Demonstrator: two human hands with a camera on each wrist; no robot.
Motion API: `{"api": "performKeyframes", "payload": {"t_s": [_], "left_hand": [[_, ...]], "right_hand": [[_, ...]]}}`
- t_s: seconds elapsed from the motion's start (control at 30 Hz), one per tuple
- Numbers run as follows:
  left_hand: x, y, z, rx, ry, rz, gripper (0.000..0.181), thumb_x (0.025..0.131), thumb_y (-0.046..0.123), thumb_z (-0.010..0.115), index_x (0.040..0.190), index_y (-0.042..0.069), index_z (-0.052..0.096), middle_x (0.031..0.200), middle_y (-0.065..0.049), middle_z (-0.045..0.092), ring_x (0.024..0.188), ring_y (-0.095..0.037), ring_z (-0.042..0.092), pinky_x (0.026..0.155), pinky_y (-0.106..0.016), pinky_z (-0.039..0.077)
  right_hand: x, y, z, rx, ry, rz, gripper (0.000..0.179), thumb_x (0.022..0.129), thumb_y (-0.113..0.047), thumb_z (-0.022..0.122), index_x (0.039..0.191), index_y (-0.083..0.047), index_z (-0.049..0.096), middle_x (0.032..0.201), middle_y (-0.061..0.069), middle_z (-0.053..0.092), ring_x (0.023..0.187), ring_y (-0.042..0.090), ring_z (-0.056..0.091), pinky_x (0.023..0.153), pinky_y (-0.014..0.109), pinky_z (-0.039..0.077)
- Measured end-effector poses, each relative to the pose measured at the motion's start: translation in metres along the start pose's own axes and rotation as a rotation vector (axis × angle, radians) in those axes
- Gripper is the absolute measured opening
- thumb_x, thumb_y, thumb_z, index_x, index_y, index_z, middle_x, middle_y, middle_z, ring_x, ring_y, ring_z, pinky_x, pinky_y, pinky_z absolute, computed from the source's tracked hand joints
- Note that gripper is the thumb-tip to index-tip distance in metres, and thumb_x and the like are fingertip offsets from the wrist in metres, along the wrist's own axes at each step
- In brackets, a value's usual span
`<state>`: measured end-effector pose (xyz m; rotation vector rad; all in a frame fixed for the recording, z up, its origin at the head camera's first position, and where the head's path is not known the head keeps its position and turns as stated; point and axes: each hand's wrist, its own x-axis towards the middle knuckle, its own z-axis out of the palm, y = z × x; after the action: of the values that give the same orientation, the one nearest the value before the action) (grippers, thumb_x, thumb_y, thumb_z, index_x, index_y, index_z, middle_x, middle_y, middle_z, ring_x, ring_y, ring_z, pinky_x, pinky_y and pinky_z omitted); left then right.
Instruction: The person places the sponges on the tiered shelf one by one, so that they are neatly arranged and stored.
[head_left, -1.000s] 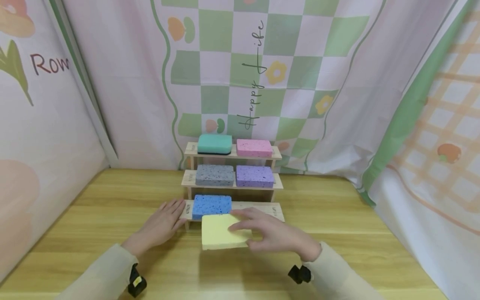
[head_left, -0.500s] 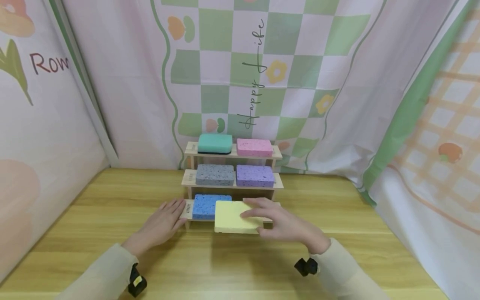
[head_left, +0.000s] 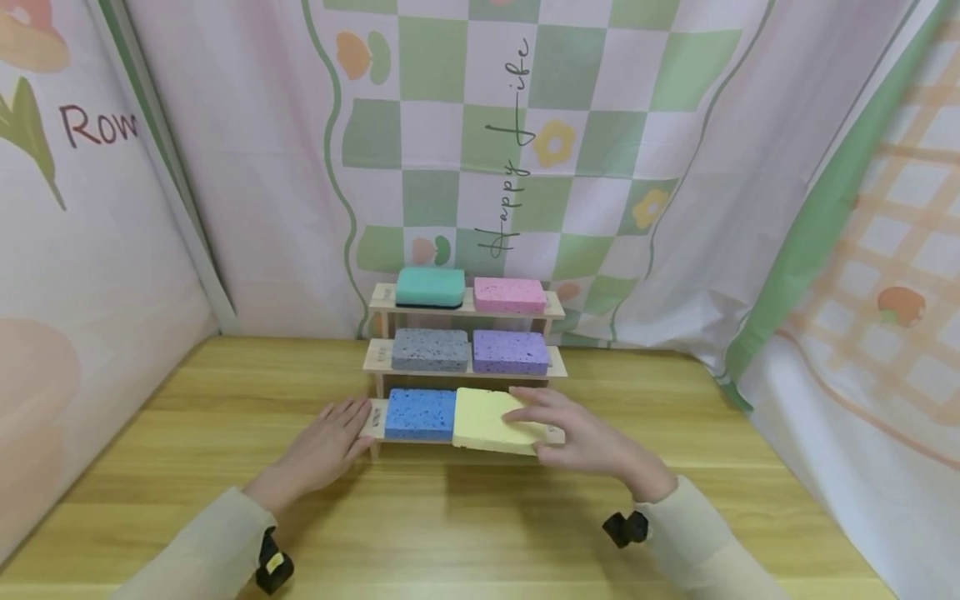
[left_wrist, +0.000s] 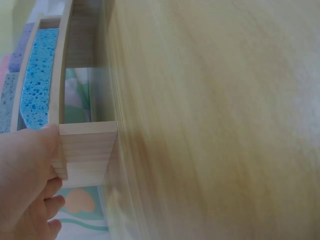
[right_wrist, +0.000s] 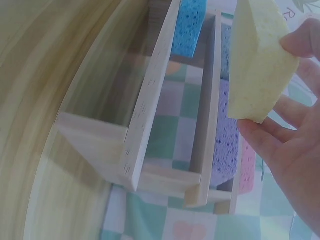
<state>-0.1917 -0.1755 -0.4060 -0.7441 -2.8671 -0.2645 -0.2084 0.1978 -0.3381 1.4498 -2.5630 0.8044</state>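
Observation:
A yellow sponge [head_left: 491, 419] is pinched by my right hand [head_left: 585, 437], thumb at the near edge and fingers over the far side. It hangs above the right part of the bottom tier, and the right wrist view has it apart from the wood. To its left lies a blue sponge [head_left: 422, 414] on that tier of the three-tier wooden rack [head_left: 377, 417]. My left hand [head_left: 326, 446] holds the rack's left end; in the left wrist view the thumb is against the front rail and the other fingers curl beside the end piece.
On the middle tier sit a grey sponge [head_left: 430, 349] and a purple sponge [head_left: 510, 352]. Above them, a teal sponge [head_left: 430, 287] and a pink sponge [head_left: 509, 294] share the top tier. A wood-grain table [head_left: 480, 533] carries the rack, with a checked curtain [head_left: 495, 167] behind.
My right hand has carried the yellow sponge right and farther back, from in front of the blue sponge to over the bottom tier's right part. The left hand has stayed put.

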Motion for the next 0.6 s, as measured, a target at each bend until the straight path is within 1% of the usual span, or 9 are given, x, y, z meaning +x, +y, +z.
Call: {"api": "performKeyframes", "payload": {"t_s": [0.07,0.27,0.37,0.6], "left_hand": [[0.0,0.0,0.0,0.002,0.003,0.001,0.055,0.099,0.029,0.041,0.137,-0.009,0.034,0.141,-0.025,0.032,0.13,-0.04,0.028,0.106,-0.052,0.019],[0.0,0.0,0.0,0.002,0.006,0.007,0.054,0.099,0.028,0.042,0.137,-0.01,0.034,0.141,-0.025,0.032,0.129,-0.04,0.028,0.105,-0.052,0.02],[0.0,0.0,0.0,0.001,0.007,0.006,0.054,0.099,0.029,0.042,0.137,-0.01,0.034,0.141,-0.025,0.032,0.129,-0.04,0.029,0.105,-0.052,0.02],[0.0,0.0,-0.001,-0.004,0.003,0.002,0.054,0.099,0.029,0.042,0.137,-0.009,0.034,0.141,-0.025,0.032,0.129,-0.04,0.028,0.106,-0.052,0.02]], "right_hand": [[-0.002,0.002,-0.002,0.007,0.005,0.013,0.048,0.077,-0.005,0.062,0.123,-0.019,0.059,0.144,0.01,0.035,0.13,0.03,0.03,0.098,0.054,0.032],[-0.005,0.009,-0.004,0.004,0.016,0.034,0.048,0.077,-0.003,0.062,0.123,-0.017,0.059,0.143,0.011,0.035,0.129,0.032,0.031,0.095,0.055,0.035],[-0.007,0.012,-0.004,0.013,0.005,0.045,0.047,0.078,-0.002,0.062,0.123,-0.016,0.059,0.143,0.012,0.035,0.129,0.034,0.03,0.095,0.056,0.035],[-0.011,0.02,-0.002,0.021,-0.02,0.102,0.046,0.081,-0.003,0.061,0.124,-0.016,0.058,0.144,0.012,0.034,0.13,0.035,0.028,0.094,0.057,0.035]]}}
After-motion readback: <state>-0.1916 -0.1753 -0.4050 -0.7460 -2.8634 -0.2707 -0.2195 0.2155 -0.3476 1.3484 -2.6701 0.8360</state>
